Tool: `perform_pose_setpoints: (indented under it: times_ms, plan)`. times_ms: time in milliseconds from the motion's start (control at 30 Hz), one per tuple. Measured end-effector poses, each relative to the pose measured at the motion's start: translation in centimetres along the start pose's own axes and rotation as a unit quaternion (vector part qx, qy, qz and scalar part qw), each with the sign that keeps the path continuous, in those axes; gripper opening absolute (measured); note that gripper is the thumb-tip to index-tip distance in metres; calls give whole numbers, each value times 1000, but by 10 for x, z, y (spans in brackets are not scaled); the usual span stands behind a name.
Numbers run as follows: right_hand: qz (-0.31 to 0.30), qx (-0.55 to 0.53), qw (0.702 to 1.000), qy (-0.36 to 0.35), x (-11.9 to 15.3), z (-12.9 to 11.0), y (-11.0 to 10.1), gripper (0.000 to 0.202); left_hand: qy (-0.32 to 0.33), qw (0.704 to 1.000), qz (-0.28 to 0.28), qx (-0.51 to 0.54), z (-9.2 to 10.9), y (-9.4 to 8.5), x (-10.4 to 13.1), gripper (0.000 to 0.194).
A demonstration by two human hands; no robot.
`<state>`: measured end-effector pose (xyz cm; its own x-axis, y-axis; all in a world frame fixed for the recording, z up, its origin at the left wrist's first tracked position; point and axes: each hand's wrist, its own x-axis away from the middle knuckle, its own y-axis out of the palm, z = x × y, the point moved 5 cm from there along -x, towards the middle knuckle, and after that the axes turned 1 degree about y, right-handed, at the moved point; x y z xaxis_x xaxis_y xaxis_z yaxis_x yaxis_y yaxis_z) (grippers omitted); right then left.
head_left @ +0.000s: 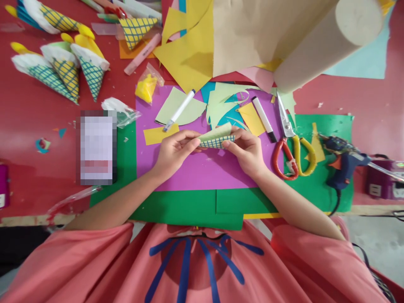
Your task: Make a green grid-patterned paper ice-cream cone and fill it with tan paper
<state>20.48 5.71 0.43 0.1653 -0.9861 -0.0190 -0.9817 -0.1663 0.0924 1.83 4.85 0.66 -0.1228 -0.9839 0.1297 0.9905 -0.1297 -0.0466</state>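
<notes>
Between my two hands is a piece of pale green paper (214, 142) marked with a dark grid, bent over so its plain side also shows. My left hand (178, 150) pinches its left end between thumb and fingers. At the other end my right hand (248, 150) grips it, thumb on the gridded side. Both hands are above a purple sheet (202, 172). Just beyond them lie a white marker (179, 110) on a pale green paper piece (167, 107), a yellow strip (154, 135) and green paper scraps (221, 103).
Right of my hands lie an uncapped-looking black-tipped marker (264, 120), scissors (287, 126) and a blue glue gun (347, 162). A phone (96, 149) is at left. Finished-looking paper cones (91, 69) sit back left. A large paper roll (322, 46) stands at back right.
</notes>
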Motion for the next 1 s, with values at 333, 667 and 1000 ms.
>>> perform_pose_setpoints:
  times_ms: [333,667,1000]
  plan:
    - [-5,42,999,16,-2,1,2,35,45,997,26,-54,1,-5,-7,23]
    - [-21,75,996,-47,3,-1,1,20,11,999,-31,-31,-1,0,-8,21]
    - [-58,109,990,-73,2,-4,6,17,-67,993,-97,-21,-8,4,-8,41]
